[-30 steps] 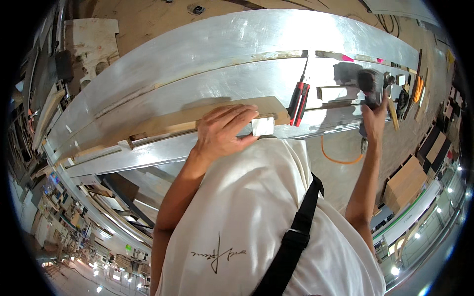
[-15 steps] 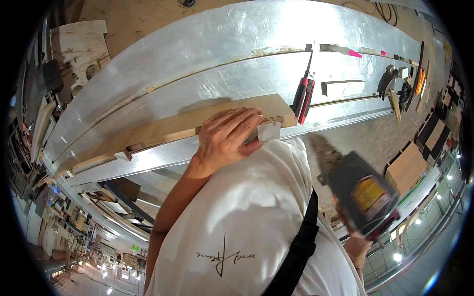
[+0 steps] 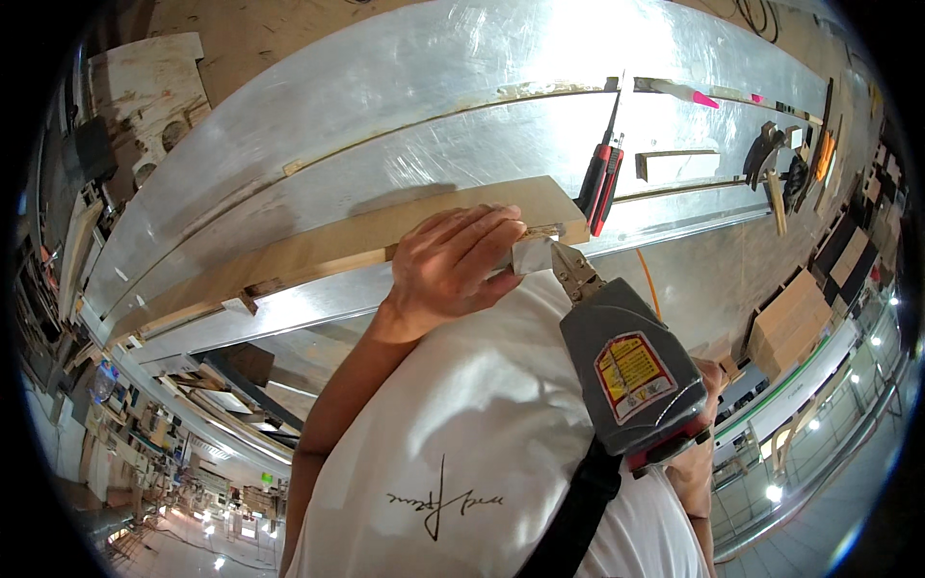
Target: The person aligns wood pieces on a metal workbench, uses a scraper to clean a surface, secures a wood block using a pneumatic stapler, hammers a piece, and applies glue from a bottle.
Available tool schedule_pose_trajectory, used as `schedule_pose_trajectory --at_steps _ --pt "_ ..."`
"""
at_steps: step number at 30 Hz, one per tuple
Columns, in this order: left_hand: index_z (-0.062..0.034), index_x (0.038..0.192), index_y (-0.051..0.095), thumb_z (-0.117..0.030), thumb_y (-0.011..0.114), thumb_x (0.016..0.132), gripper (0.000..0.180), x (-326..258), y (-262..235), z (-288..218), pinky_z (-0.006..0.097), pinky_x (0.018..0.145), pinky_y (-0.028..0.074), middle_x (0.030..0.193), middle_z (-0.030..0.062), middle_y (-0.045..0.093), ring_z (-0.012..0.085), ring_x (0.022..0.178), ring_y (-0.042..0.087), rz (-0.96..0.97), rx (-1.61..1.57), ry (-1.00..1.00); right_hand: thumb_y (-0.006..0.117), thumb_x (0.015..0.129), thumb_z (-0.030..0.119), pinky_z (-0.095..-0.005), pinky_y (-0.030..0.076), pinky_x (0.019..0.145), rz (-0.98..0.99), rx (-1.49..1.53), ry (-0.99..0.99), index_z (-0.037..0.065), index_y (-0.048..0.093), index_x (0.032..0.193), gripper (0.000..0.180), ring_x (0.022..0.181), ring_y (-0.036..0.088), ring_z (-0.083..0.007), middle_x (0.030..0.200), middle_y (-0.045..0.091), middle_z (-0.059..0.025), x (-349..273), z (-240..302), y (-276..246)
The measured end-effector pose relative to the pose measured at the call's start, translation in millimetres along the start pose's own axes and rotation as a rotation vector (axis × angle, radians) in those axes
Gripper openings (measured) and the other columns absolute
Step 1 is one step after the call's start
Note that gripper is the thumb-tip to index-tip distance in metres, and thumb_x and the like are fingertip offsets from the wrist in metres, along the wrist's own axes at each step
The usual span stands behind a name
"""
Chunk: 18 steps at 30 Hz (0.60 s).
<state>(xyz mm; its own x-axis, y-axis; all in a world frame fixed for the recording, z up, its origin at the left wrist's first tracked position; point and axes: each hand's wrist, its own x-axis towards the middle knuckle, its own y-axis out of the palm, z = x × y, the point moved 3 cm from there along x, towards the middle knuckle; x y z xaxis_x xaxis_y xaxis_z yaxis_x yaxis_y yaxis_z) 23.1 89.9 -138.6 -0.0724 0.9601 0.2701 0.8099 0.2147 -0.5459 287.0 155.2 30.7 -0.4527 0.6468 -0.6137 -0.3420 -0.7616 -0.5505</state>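
My left hand (image 3: 445,262) is closed over the front edge of a long wooden board (image 3: 337,229), near its right end. Its fingers and thumb pinch a small whitish block (image 3: 532,257) against that edge. In my right hand (image 3: 711,378), mostly hidden behind the tool, is a grey nail gun (image 3: 631,361) with a yellow and red label. The gun's metal nose points up and left and meets, or nearly meets, the right side of the block. Another small block (image 3: 240,304) sticks out from the board's front edge farther left.
The board lies on a shiny metal-topped table (image 3: 385,82). Red-and-black handled tools (image 3: 604,188) lie by its right end. Beyond are a pale block (image 3: 679,166), a pink-tipped item (image 3: 701,98) and a hammer (image 3: 771,173). An orange hose (image 3: 649,284) shows behind the gun.
The nail gun has swung up and left from the lower right, bringing its nose to the small block. My left hand keeps its hold on block and board.
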Motion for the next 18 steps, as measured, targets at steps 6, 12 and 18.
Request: schedule_pose_trajectory --at_steps 6,12,18 --pt "-0.0014 0.107 0.075 -0.021 0.089 0.071 0.043 -1.9 2.6 -0.2 0.041 0.086 0.064 0.107 0.0132 0.079 0.0291 0.097 0.078 -0.027 0.003 -0.005 0.080 0.062 0.056 -0.0418 0.049 0.068 0.095 0.014 0.031 -0.012 0.066 0.124 0.093 0.064 0.065 -0.0350 0.073 0.061 -0.0201 9.0 4.5 -2.2" --pt "-0.0078 0.108 0.074 -0.026 0.083 0.078 0.037 -2.9 4.1 0.1 0.038 0.088 0.062 0.111 0.0081 0.078 0.0243 0.102 0.076 -0.013 0.020 -0.033 0.080 0.063 0.052 -0.0415 0.053 0.072 0.067 0.037 0.097 -0.012 0.065 0.125 0.090 0.069 0.071 -0.0371 0.080 0.068 -0.0236 12.9 24.1 -1.0" --pt "-0.0077 0.113 0.072 -0.030 0.080 0.083 0.038 -3.9 3.2 1.9 0.039 0.090 0.060 0.116 0.0087 0.076 0.0245 0.105 0.074 0.044 0.032 -0.027 0.079 0.064 0.054 -0.0416 0.054 0.077 0.036 -0.025 0.199 -0.012 0.065 0.128 0.093 0.073 0.073 -0.0383 0.086 0.072 -0.0250 16.3 39.9 -3.3"
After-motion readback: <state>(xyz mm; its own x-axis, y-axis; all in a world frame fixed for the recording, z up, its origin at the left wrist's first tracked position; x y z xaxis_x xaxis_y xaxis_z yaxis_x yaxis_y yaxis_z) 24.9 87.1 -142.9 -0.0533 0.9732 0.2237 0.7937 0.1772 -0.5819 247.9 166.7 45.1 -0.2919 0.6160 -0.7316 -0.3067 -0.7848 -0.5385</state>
